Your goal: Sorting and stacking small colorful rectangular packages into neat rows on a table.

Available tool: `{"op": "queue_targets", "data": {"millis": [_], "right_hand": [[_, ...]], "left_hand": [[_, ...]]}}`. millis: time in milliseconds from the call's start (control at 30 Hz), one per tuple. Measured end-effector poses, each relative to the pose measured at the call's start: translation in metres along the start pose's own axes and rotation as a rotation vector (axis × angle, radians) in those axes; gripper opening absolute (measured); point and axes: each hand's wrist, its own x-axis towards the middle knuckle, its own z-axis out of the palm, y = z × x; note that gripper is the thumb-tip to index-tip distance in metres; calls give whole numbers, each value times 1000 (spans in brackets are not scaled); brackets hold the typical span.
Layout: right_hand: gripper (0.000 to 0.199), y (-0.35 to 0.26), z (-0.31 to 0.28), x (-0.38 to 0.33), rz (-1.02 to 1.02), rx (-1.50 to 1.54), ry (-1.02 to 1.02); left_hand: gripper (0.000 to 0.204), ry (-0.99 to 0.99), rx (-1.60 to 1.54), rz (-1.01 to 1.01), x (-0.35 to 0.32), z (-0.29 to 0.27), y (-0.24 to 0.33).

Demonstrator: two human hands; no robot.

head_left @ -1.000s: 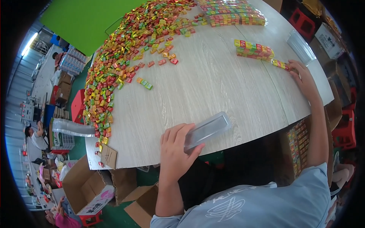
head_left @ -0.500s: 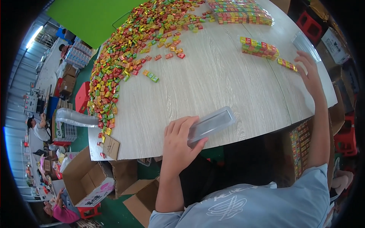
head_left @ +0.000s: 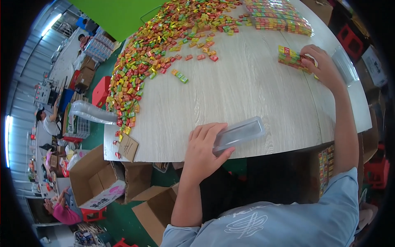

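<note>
My left hand (head_left: 205,150) grips a long, clear plastic tray (head_left: 240,133) by its left end, above the table's near edge. The tray is tilted, and nothing shows inside it. At the right, my right hand (head_left: 323,68) is closed with thumb and fingers round the right part of a stacked block of small wrapped candies (head_left: 289,56). The block lies on the table, its rows red, yellow and green. My fingers hide part of its right end.
A large heap of loose wrapped candies (head_left: 160,45) covers the table's far left. Clear packs filled with candies (head_left: 279,18) stand at the back. Nested clear trays (head_left: 345,66) lie at the right edge. Open cardboard boxes (head_left: 96,181) stand below at left. A few candies (head_left: 180,76) lie apart.
My right hand has moved left and closed on the candy block; before, it was open beside the short row at the block's end. My left hand keeps hold of the tray. The view has shifted.
</note>
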Motion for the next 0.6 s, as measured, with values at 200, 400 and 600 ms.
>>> {"op": "queue_targets", "data": {"millis": [200,400,600], "right_hand": [[21,19,7,-3,-20,57,33],[20,21,2,0,-84,151,7],[20,24,12,2,-109,12,185]], "left_hand": [[57,-2,20,-14,-2,1,0],[55,-15,-15,-37,0,-1,3],[53,11,-39,-16,0,0,-2]]}}
